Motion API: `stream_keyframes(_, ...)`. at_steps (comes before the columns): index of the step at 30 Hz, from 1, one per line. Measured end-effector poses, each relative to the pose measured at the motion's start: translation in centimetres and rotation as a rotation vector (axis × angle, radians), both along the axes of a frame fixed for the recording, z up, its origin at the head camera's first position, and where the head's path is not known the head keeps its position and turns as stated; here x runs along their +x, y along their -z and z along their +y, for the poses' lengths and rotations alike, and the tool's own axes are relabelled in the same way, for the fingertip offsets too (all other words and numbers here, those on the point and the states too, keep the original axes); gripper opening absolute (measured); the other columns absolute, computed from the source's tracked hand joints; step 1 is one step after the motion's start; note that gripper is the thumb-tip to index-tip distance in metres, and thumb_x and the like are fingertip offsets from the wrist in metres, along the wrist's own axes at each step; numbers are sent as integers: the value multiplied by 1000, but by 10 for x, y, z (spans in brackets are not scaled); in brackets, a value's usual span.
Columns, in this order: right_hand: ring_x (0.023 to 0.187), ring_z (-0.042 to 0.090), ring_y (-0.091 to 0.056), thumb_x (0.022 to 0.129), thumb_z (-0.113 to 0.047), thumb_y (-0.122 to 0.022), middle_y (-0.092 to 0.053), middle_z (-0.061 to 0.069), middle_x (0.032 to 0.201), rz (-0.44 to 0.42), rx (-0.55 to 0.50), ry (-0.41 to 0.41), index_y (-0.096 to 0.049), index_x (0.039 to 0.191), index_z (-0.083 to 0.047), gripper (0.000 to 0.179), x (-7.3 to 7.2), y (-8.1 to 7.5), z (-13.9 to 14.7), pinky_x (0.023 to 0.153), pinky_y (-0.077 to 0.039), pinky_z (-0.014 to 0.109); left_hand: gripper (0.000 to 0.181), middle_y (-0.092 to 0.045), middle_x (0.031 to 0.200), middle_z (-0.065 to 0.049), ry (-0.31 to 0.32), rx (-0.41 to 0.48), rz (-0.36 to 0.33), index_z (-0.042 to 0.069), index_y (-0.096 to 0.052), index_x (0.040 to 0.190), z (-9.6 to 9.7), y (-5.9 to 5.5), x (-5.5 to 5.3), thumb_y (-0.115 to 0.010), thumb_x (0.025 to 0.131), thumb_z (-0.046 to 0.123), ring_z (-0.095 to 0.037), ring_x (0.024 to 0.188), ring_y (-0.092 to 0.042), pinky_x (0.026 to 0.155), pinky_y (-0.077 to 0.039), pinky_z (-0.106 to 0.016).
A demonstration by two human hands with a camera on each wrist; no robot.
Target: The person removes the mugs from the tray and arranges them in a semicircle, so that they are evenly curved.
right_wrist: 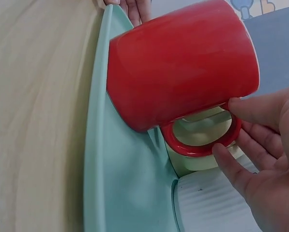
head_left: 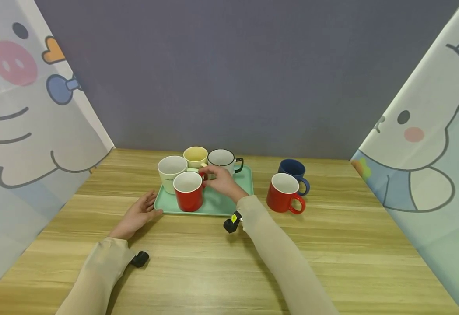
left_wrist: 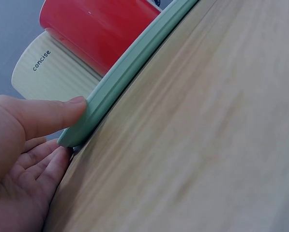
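On the pale green tray [head_left: 221,211] stands a red mug [head_left: 190,199] with a white inside, at the front edge. My right hand [head_left: 222,181] has thumb and fingertips at its handle [right_wrist: 200,151], which it pinches from the side. The mug's base rests at the tray floor in the right wrist view. My left hand [head_left: 138,214] is at the tray's front left corner, thumb on the rim and fingertips against the outer side, as the left wrist view shows. Behind the red mug is a cream mug [left_wrist: 52,72] lettered "concise".
A yellow mug [head_left: 195,154] and a white mug with a black rim and handle [head_left: 219,157] stand at the back of the tray. To the tray's right, on the wooden table [head_left: 197,262], are a second red mug [head_left: 278,199] and a blue mug [head_left: 297,168]. A grey wall [head_left: 229,78] rises behind.
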State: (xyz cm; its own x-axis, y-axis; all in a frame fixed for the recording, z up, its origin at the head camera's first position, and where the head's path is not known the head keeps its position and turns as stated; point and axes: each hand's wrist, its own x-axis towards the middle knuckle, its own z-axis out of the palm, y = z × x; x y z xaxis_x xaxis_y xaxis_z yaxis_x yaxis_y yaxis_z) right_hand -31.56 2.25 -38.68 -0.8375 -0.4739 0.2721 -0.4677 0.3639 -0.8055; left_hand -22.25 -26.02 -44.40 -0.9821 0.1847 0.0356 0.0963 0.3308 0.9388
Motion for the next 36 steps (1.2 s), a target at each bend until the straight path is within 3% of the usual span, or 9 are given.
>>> stream_keyframes(6,109,26,-63,86,3,-74,-70,12,113,9,6,-10,-70,116,0,30,1,0,5,95,-54,35,82,-23,152,-40,8,12,-3,-15,-5,152,1,-1,0,-63,96,0,-51,140,-29,114,-30,-50)
stream_keyframes(14,103,28,-67,87,2,-74,-71,17,109,-70,-59,56,-69,112,5,26,3,2,15,91,-55,29,82,-21,153,-39,10,-3,-11,-14,-4,153,-1,0,0,-62,97,3,-51,140,-27,113,-36,-33)
stream_keyframes(21,97,23,-67,88,1,-74,-72,16,104,-147,-102,42,-70,109,7,23,4,2,26,84,-56,27,82,-20,154,-38,7,-3,-11,-14,-4,153,-2,0,0,-62,97,3,-50,141,-27,115,-29,-50)
stream_keyframes(26,92,16,-63,90,-4,-72,-72,8,97,-231,-100,9,-72,105,6,18,4,4,33,83,-54,28,83,-19,154,-39,11,-1,-14,-14,-4,153,-1,0,0,-63,97,4,-50,141,-26,115,-28,-51)
stream_keyframes(31,83,11,-64,93,-6,-68,-71,0,86,-363,-164,-17,-70,101,8,16,5,12,36,86,-57,34,84,-16,155,-39,12,2,-25,-13,-2,153,-2,0,0,-63,97,4,-51,142,-24,115,-25,-55)
stream_keyframes(36,76,11,-65,94,-4,-65,-69,0,78,-398,-222,-51,-69,90,5,11,7,15,35,84,-58,33,85,-16,155,-38,14,3,-27,-13,-2,153,-2,1,-1,-63,97,4,-51,142,-24,115,-26,-54)
